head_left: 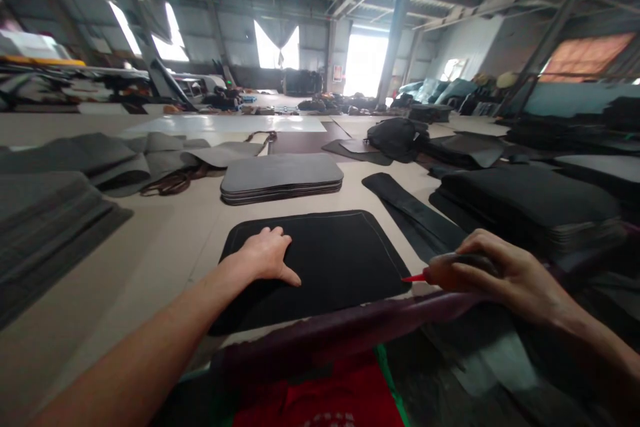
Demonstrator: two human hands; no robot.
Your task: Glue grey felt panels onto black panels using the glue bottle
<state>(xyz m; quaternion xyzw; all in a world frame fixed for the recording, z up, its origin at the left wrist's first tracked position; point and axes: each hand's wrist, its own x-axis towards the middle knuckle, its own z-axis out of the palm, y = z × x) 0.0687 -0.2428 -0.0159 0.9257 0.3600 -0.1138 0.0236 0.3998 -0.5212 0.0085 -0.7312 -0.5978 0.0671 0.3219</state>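
Note:
A black panel with rounded corners lies flat near the table's front edge, a thin pale line running along its far and right borders. My left hand rests on its left part, fingers spread. In my right hand is a dark bottle with a red pointed nozzle, the fingers wrapped round it. The nozzle's tip is at the panel's near right corner; whether it touches is too small to tell.
Beyond the panel sits a stack of grey panels. Black strips and a black stack lie to the right. Grey sheets are piled at the left. A purple-covered edge borders the table in front.

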